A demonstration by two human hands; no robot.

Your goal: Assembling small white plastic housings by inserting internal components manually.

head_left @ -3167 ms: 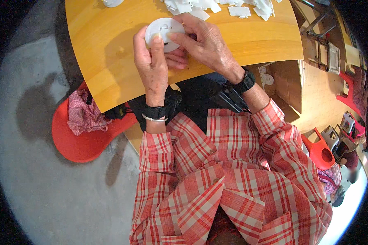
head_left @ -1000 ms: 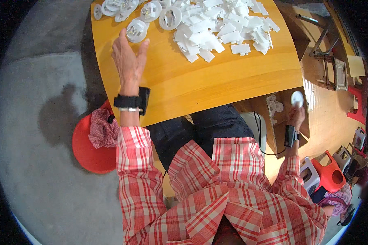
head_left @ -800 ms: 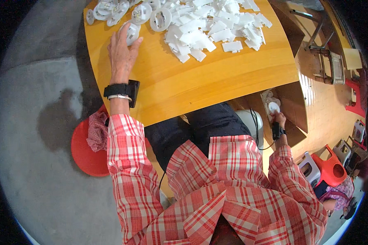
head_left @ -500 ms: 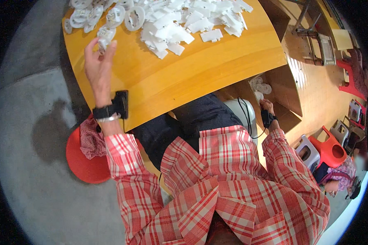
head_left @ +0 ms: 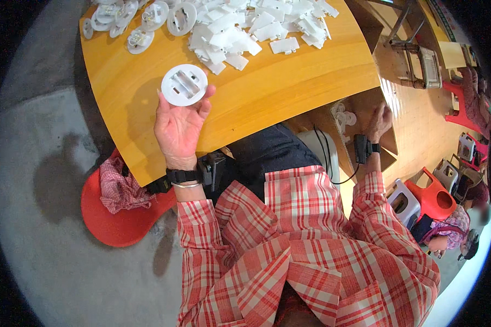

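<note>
My left hand (head_left: pixel 181 122) is above the table's near left part, palm up. Its fingers and thumb hold a round white plastic battery housing (head_left: pixel 185 85) by the rim. The face toward me has a long battery slot with metal contacts and small cut-outs. My right hand (head_left: pixel 381 121) is over the far side of an open cardboard box (head_left: pixel 372 101) at the table's right. Its fingers look bent and blurred, and I cannot make out whether anything is in them. White round pieces (head_left: pixel 342 118) lie inside the box.
On the yellow table (head_left: pixel 256 90), several round white housings (head_left: pixel 141 40) lie at the far left beside a heap of white rectangular covers (head_left: pixel 229 38). A red stool (head_left: pixel 112 226) with a checked cloth (head_left: pixel 123 188) stands at left. Plastic stools (head_left: pixel 428 196) and another person (head_left: pixel 447 231) are at right.
My left hand has moved right and nearer from the housings, turning palm up with one housing in it. My right hand has risen from inside the box toward its far side.
</note>
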